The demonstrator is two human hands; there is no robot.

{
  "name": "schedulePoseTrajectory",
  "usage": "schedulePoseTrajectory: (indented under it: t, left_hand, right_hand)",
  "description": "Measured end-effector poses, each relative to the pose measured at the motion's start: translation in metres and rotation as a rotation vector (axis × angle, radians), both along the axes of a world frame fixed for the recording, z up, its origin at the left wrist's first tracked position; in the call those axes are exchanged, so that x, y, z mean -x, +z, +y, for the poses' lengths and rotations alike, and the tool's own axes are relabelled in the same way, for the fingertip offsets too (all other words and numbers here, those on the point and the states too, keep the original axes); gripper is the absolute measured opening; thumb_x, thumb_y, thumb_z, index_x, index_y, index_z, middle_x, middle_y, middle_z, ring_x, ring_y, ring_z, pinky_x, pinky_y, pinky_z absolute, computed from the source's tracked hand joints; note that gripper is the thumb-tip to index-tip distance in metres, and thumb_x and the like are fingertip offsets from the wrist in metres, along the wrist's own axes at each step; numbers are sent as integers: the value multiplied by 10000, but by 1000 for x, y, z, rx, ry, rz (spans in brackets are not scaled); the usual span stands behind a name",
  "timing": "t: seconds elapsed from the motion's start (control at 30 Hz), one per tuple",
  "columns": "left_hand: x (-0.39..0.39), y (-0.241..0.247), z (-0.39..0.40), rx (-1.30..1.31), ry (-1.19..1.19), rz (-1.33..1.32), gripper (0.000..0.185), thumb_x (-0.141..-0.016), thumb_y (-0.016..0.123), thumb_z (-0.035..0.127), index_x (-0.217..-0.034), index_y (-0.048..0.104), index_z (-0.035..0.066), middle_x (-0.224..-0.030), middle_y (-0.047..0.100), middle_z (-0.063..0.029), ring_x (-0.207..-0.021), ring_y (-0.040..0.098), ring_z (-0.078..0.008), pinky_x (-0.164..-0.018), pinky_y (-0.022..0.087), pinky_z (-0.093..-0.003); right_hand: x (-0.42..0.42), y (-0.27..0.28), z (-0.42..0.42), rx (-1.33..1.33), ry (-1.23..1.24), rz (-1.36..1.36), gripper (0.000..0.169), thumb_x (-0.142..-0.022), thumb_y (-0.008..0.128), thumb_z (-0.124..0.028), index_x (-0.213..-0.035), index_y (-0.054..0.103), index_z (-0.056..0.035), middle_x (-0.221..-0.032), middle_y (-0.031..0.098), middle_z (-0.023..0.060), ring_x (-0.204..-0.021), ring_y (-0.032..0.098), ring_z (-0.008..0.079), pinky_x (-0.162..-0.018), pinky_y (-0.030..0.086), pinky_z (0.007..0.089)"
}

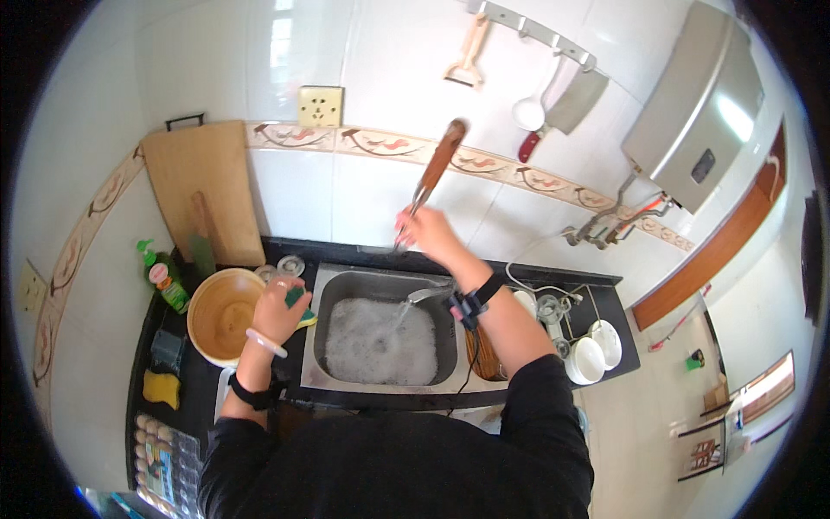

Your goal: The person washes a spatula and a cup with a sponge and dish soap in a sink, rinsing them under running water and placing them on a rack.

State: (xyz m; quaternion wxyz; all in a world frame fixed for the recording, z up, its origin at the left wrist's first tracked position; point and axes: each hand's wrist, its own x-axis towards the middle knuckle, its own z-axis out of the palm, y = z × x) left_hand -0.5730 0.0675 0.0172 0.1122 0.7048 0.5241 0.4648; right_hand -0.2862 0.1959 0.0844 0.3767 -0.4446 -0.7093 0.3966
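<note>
My right hand (425,230) grips a long utensil by its metal part, its brown wooden handle (442,156) pointing up in front of the tiled wall; the lower end is blurred. Left of the sink, my left hand (280,308) is raised with fingers curled, by a green and yellow sponge (305,311); whether it touches the sponge is hard to tell. Water runs from the faucet (428,293) into the steel sink basin (321,350), which holds foamy water (379,344). Beside my left hand stands a large tan bowl (224,318).
At left are a green soap bottle (167,282), a wooden cutting board (201,175), a yellow sponge (161,389) and an egg carton (159,464). White bowls (587,360) stand right of the sink. A cleaver (577,100), ladle (528,113) and peeler (467,61) hang on the wall.
</note>
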Motion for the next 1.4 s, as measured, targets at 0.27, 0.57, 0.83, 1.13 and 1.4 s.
schedulePoseTrajectory:
  t: [0.27,0.57,0.83,1.13,1.4]
  left_hand:
    - [-6,-35,-6,113,25,-52,194,-733,673,114,-869,609,-10,-869,609,-169,-829,593,-308,-727,467,-362]
    - [6,-53,-7,157,84,-89,206,-713,678,106,-870,613,-12,-874,609,-167,-838,591,-301,-731,468,-356]
    - [11,-58,-9,147,104,-37,207,-708,678,116,-865,615,-3,-874,610,-166,-833,589,-309,-736,468,-361]
    - [6,-55,-10,170,108,-21,215,-709,681,125,-870,621,-5,-878,615,-171,-824,593,-309,-731,472,-366]
    - [2,-56,-7,219,97,-68,220,-731,677,152,-875,625,-6,-882,617,-175,-845,598,-310,-738,472,-368]
  right_hand:
    - [-84,145,40,-360,-482,-277,386,-921,447,-318,-738,548,8,-602,589,83,-489,571,178,-457,448,291]
    - [-93,163,68,-291,-541,-160,389,-908,455,-326,-745,556,12,-584,585,87,-494,565,184,-456,446,302]
    - [-91,171,81,-345,-592,-216,396,-897,456,-352,-692,548,-26,-557,568,61,-472,493,148,-467,396,291]
    - [-102,165,76,-423,-653,-193,419,-892,455,-353,-673,561,-12,-549,577,81,-521,554,197,-549,425,326]
    - [-98,166,71,-419,-663,-273,423,-887,465,-353,-640,554,-21,-548,573,74,-528,553,193,-549,420,324]
